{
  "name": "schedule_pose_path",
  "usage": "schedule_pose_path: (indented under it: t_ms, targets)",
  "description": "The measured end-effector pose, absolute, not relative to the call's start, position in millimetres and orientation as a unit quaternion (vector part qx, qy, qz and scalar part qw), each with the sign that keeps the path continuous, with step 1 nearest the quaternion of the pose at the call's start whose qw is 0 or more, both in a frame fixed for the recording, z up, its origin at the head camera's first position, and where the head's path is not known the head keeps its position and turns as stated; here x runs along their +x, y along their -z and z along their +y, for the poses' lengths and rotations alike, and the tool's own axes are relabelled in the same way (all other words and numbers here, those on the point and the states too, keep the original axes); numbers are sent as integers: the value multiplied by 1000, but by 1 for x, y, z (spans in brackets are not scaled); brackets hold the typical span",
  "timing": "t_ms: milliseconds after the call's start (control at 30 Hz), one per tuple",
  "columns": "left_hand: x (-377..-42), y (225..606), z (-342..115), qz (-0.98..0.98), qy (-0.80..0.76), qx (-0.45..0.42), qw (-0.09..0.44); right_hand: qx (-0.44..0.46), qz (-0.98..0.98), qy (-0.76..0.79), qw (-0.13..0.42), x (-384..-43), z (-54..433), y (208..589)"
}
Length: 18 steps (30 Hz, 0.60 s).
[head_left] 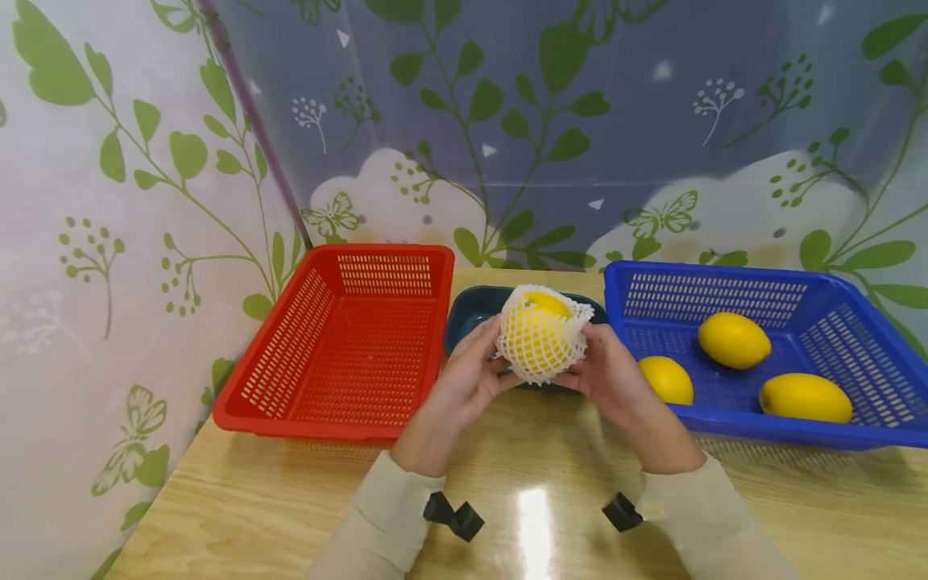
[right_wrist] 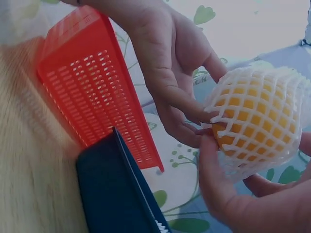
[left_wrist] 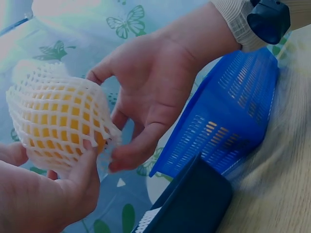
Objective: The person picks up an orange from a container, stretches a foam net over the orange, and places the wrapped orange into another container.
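A yellow lemon [head_left: 547,304] sits in a white foam net [head_left: 536,346], raised over the dark teal tub [head_left: 471,302]. The net is open at the top, where some bare peel shows. My left hand [head_left: 471,374] holds the netted lemon from the left, its thumb on the mesh in the left wrist view. From the other side my right hand [head_left: 612,374] holds it, with the thumb [right_wrist: 210,153] at the net's edge. Some fingers are hidden behind the fruit.
A red basket [head_left: 329,431] stands to the left of the tub. The blue basket [head_left: 725,423] on the right holds several loose lemons [head_left: 734,340]. White foam netting [left_wrist: 147,219] lies in the tub. Behind the wooden table [head_left: 290,499] hangs a leaf-patterned curtain [head_left: 507,161].
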<state>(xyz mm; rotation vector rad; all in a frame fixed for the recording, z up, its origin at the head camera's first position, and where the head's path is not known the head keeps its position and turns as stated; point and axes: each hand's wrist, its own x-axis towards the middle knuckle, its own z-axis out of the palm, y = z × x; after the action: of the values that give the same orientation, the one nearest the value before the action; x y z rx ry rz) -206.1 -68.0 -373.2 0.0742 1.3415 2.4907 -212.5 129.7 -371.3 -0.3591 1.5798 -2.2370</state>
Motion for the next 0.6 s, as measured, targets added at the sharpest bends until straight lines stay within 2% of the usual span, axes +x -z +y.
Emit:
schedule_pose_path:
  t_ms: [200,400,500,600]
  targets:
    - [-206,374,-66,460,-872,24,167,-117,658,736,108,-205,125,359]
    - [-205,375,-63,462,-867,28,182,-135,656,743,9,-202,128,359]
    - [-203,376,-61,464,-866,23,185,-147,642,753,-7,-198,132,360]
    - [-200,377,-60,459,-869,9,186,-165,639,751,2,-195,136,361]
